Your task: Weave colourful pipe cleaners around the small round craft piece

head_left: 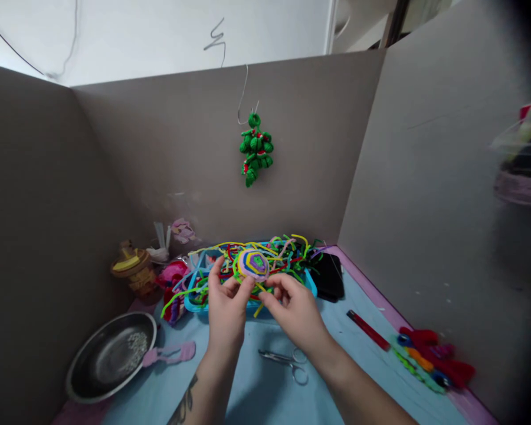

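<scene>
A round coil [253, 264] of pipe cleaners, ringed in green, purple, yellow, blue and pink, is held up over the blue basket. My left hand [228, 298] grips its lower left edge between thumb and fingers. My right hand [293, 301] pinches a yellow pipe cleaner [258, 309] just below the coil's right side. Behind both hands sits the blue basket [312, 284], heaped with loose pipe cleaners in many colours. Below my hands, metal scissors [284, 361] lie on the light blue cloth.
A metal bowl [110, 357] with small clear bits stands at left, a pink strip [177, 353] beside it. A dark red cutter [368, 330] and colourful fuzzy pieces [429, 360] lie right. A black phone-like slab [328, 276] rests behind. A green ornament [255, 147] hangs ahead.
</scene>
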Tool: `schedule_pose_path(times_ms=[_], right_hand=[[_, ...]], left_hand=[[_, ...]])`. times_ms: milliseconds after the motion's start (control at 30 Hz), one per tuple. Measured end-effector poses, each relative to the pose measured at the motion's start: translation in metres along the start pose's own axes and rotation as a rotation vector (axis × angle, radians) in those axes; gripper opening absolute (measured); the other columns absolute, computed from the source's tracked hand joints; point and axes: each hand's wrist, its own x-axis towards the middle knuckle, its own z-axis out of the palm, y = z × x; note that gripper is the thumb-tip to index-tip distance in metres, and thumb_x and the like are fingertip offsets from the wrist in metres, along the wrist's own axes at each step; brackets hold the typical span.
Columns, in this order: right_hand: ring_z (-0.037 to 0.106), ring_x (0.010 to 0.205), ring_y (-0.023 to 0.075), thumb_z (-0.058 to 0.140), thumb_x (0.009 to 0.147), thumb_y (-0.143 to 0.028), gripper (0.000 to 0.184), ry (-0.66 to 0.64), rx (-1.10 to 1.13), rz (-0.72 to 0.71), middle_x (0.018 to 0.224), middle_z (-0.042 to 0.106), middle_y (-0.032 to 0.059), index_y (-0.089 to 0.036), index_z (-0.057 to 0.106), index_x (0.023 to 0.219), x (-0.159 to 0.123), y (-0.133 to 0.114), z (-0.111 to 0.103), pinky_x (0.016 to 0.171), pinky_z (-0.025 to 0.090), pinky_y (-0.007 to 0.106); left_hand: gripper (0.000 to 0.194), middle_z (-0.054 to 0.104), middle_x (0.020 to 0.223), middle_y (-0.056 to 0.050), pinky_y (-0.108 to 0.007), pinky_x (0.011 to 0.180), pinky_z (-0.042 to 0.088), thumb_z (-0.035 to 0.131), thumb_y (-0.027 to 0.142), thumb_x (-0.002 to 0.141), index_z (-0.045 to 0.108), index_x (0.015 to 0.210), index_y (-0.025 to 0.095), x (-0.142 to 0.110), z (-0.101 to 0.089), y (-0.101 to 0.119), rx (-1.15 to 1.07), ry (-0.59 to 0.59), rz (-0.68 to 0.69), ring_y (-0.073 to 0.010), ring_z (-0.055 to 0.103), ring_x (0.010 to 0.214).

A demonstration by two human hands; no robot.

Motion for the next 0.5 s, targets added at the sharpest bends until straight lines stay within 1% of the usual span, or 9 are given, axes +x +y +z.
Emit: schedule_pose_path(times_ms=[33, 100, 200, 300, 367, 433, 500], right_hand=[[0.046, 0.056, 0.0126, 0.058, 0.075, -0.023, 0.005, -0.023, -0.002, 0.015, 0.061, 0.05, -0.0027, -0.019, 0.056, 0.072, -0.001, -0.001, 0.0, 0.052, 0.035, 0.023], [0.045, 0.054, 0.0118, 0.053, 0.076, -0.02, 0.012, -0.045, -0.025, 0.021, 0.058, 0.048, -0.0033, -0.019, 0.052, 0.065, -0.001, -0.002, 0.0, 0.05, 0.033, 0.023], [0.046, 0.055, 0.0121, 0.049, 0.075, -0.016, 0.011, -0.029, -0.149, -0.035, 0.059, 0.048, -0.0031, -0.02, 0.049, 0.065, -0.002, 0.001, 0.0, 0.051, 0.032, 0.023], [0.046, 0.055, 0.0125, 0.048, 0.072, -0.012, 0.011, -0.066, -0.267, -0.088, 0.058, 0.047, -0.0031, -0.02, 0.048, 0.064, -0.001, 0.006, 0.0, 0.051, 0.031, 0.023], [0.045, 0.052, 0.012, 0.048, 0.07, -0.012, 0.012, -0.081, -0.239, -0.074, 0.056, 0.047, -0.0035, -0.02, 0.048, 0.062, -0.001, 0.007, 0.0, 0.049, 0.031, 0.023], [0.046, 0.05, 0.0116, 0.048, 0.072, -0.013, 0.012, -0.03, -0.15, -0.038, 0.056, 0.048, -0.0036, -0.02, 0.049, 0.063, 0.0, 0.005, -0.001, 0.048, 0.033, 0.023], [0.05, 0.052, 0.0124, 0.049, 0.077, -0.018, 0.011, 0.04, -0.04, -0.019, 0.058, 0.052, -0.0026, -0.021, 0.051, 0.066, -0.001, 0.002, -0.002, 0.049, 0.037, 0.023]], left_hand=[[0.074, 0.065, 0.068, 0.001, -0.028, 0.071, 0.047, 0.069, 0.025, 0.072, 0.028, 0.133, 0.021, -0.001, 0.001, -0.001, -0.001, 0.001, 0.003, -0.0143, 0.064, 0.069], [0.074, 0.066, 0.07, 0.0, -0.027, 0.07, 0.047, 0.069, 0.026, 0.072, 0.028, 0.133, 0.021, -0.003, 0.003, -0.003, 0.004, 0.016, 0.006, -0.0145, 0.064, 0.069], [0.073, 0.065, 0.07, 0.001, -0.027, 0.067, 0.047, 0.069, 0.026, 0.071, 0.029, 0.132, 0.021, -0.004, 0.004, -0.006, 0.026, 0.057, 0.022, -0.0143, 0.064, 0.067], [0.068, 0.062, 0.065, 0.004, -0.025, 0.065, 0.046, 0.069, 0.026, 0.071, 0.032, 0.128, 0.021, -0.003, 0.003, -0.007, 0.049, 0.109, 0.069, -0.0132, 0.063, 0.063], [0.064, 0.061, 0.064, 0.005, -0.024, 0.064, 0.046, 0.069, 0.027, 0.071, 0.033, 0.124, 0.021, -0.001, 0.001, -0.007, 0.048, 0.143, 0.085, -0.0124, 0.062, 0.061], [0.062, 0.063, 0.066, 0.004, -0.024, 0.063, 0.045, 0.07, 0.027, 0.071, 0.035, 0.121, 0.021, 0.001, 0.001, -0.009, 0.018, 0.167, 0.068, -0.0122, 0.062, 0.061], [0.061, 0.065, 0.07, 0.002, -0.024, 0.064, 0.046, 0.071, 0.026, 0.069, 0.036, 0.119, 0.021, 0.001, 0.002, -0.013, -0.041, 0.175, 0.025, -0.0129, 0.063, 0.063]])
